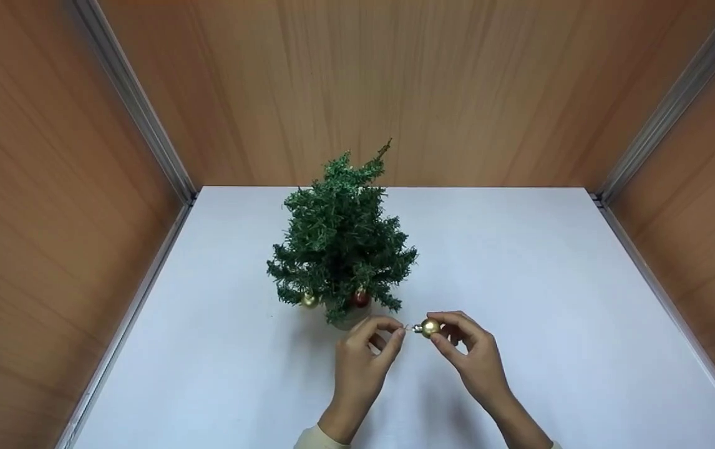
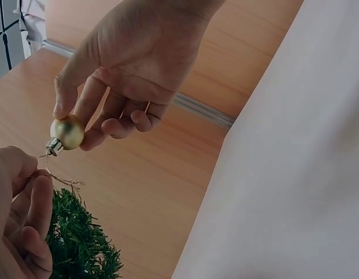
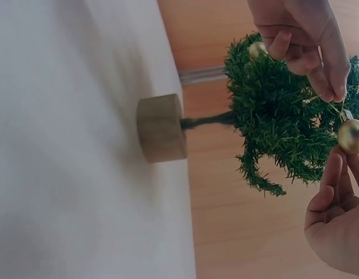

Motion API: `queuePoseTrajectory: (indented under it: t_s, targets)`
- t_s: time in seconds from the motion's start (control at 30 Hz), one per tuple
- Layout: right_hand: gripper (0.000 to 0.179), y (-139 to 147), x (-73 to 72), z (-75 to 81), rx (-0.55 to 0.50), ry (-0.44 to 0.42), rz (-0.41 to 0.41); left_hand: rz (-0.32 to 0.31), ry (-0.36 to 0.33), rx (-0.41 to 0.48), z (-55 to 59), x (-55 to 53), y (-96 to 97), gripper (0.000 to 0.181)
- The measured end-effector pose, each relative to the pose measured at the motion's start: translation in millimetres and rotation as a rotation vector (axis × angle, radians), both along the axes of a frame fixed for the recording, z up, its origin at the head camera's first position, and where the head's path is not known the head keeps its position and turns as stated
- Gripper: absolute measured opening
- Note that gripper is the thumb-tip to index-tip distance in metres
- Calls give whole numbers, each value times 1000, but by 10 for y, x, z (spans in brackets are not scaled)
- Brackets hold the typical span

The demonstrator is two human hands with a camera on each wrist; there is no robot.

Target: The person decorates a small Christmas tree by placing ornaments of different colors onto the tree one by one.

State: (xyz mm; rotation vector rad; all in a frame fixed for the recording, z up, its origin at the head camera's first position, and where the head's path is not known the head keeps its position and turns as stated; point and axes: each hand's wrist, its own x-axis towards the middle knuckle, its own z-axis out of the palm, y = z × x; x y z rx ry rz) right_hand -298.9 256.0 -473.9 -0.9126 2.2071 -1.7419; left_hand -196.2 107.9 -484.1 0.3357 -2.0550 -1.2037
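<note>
My right hand [image 1: 475,355] pinches a small gold bauble [image 1: 430,327] between thumb and fingertips, its silver cap turned toward the left. Thumb and index finger of my left hand [image 1: 360,358] pinch the thin gold string [image 2: 58,178] tied to that cap, seen closely in the left wrist view. Both hands are above the table, in front of a small green artificial Christmas tree [image 1: 342,237]. From its lower branches hang another gold bauble [image 1: 309,300] at the left and a red bauble [image 1: 360,297] near the middle.
The tree stands on a round wooden base [image 3: 160,128] on the white table [image 1: 520,262]. Wood-grain panels [image 1: 457,93] with metal edge strips enclose the table at the back and both sides.
</note>
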Motion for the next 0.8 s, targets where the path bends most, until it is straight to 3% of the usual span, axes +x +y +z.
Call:
queuePoseTrajectory:
  t_s: [0.5, 0.8]
  targets:
    - [25, 21, 16, -197, 91, -94, -11, 2, 36, 20, 59, -12, 19, 4]
    - [27, 23, 29, -206, 82, -105, 51, -14, 54, -12, 109, -51, 53, 4]
